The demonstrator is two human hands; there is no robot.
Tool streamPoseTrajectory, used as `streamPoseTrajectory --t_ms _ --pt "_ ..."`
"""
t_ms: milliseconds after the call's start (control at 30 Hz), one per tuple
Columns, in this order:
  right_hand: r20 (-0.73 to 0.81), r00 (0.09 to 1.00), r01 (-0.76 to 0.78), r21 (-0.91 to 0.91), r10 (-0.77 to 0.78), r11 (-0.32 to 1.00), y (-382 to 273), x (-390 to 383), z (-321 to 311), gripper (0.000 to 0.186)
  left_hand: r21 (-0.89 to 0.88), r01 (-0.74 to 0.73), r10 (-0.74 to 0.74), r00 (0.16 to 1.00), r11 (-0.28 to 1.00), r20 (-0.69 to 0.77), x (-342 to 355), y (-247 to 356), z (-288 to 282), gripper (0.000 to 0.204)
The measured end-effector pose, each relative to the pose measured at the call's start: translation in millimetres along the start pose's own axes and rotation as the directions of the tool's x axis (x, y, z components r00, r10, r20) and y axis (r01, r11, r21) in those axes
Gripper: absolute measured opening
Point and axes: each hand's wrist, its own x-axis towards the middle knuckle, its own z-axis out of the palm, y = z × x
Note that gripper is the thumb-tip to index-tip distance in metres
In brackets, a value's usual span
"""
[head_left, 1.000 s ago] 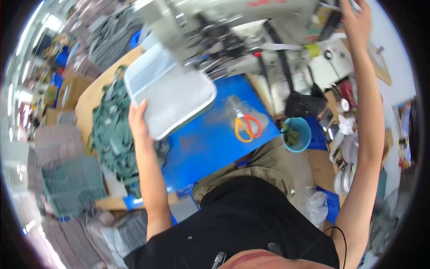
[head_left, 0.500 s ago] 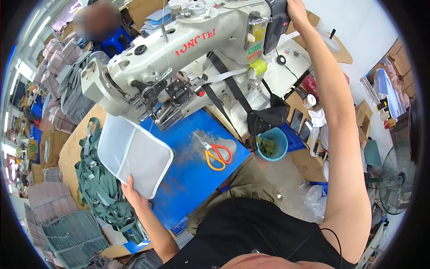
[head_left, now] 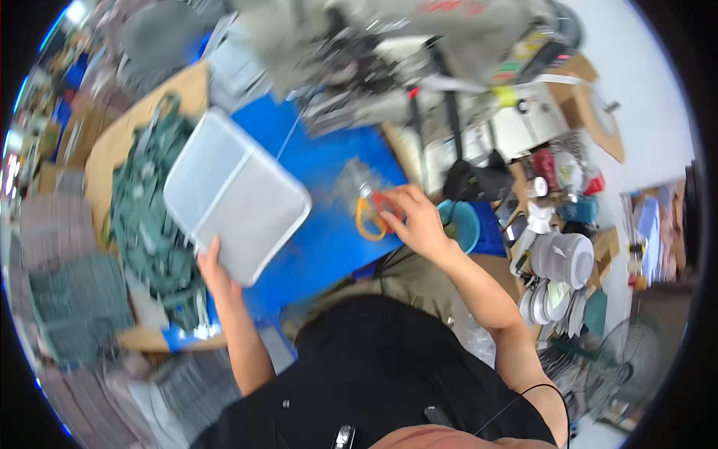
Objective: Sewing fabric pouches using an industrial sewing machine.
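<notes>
My left hand [head_left: 218,273] grips the lower edge of a flat rounded fabric panel [head_left: 258,198], light grey with white edging and a strip across it. The panel is tilted over the blue work surface [head_left: 329,258]. A thread [head_left: 290,136] runs from its upper right edge toward the sewing machine [head_left: 359,60]. My right hand [head_left: 420,223] has its thumb and fingers closed round the red handle loop of a pair of scissors [head_left: 366,221]. The other loop is orange. The scissor blades lie blurred on the blue surface, pointing away from me.
Green straps [head_left: 153,217] lie heaped left of the panel, with stacked fabric pieces [head_left: 78,303] beyond. A turquoise bucket [head_left: 467,228] stands right of my right hand. A black pouch [head_left: 479,179] hangs below the machine. Farther right is a fan [head_left: 628,359].
My right hand has come down from the machine's right end to the scissors. My left hand still holds the panel. The whole view has shifted and blurred.
</notes>
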Motion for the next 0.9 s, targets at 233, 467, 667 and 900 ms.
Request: streamPoseTrajectory --t_ms 233,467,667,900 --pt "0.405 0.848 -0.328 -0.101 0.34 0.939 16 10 30 0.089 -0.065 -0.032 0.036 0.997 0.997 0.067 -5 11 13 0.048" --pt "0.592 0.751 -0.577 0.372 0.293 0.727 -37 32 15 0.077 -0.053 -0.037 0.039 0.999 0.998 0.029 -16 17 14 0.047" --pt "0.431 0.884 -0.35 0.356 0.18 0.866 -67 79 28 0.068 -0.052 -0.049 0.05 0.999 0.997 0.013 -15 24 18 0.049" --pt "0.457 0.843 -0.476 0.385 0.285 0.791 -46 49 43 0.062 0.184 -0.274 0.276 0.961 0.944 0.011 -40 57 20 0.041"
